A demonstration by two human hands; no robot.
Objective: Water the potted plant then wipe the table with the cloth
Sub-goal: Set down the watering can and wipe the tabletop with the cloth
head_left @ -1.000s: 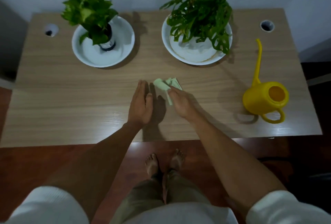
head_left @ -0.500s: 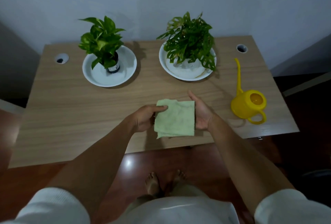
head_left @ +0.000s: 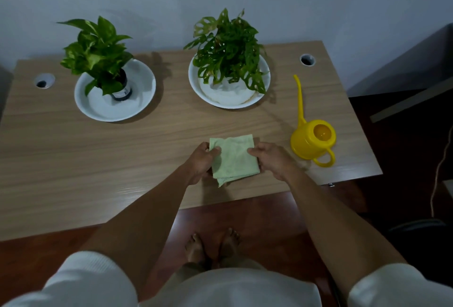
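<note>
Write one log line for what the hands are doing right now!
left hand: grips cloth's left edge | right hand: grips its right edge | cloth: folded, green | watering can: upright on table, untouched

the wide left half of the light wooden table [head_left: 73, 159] lies bare and open for a pass, from the front edge up to the white dish holding the leafy pothos plant [head_left: 115, 95]. between that dish and the white dish with the holey-leaved plant [head_left: 229, 86] runs a clear lane to the wall. on the right the yellow plastic watering can [head_left: 312, 140] blocks the way — its long spout stands near the 2nd dish.
</note>
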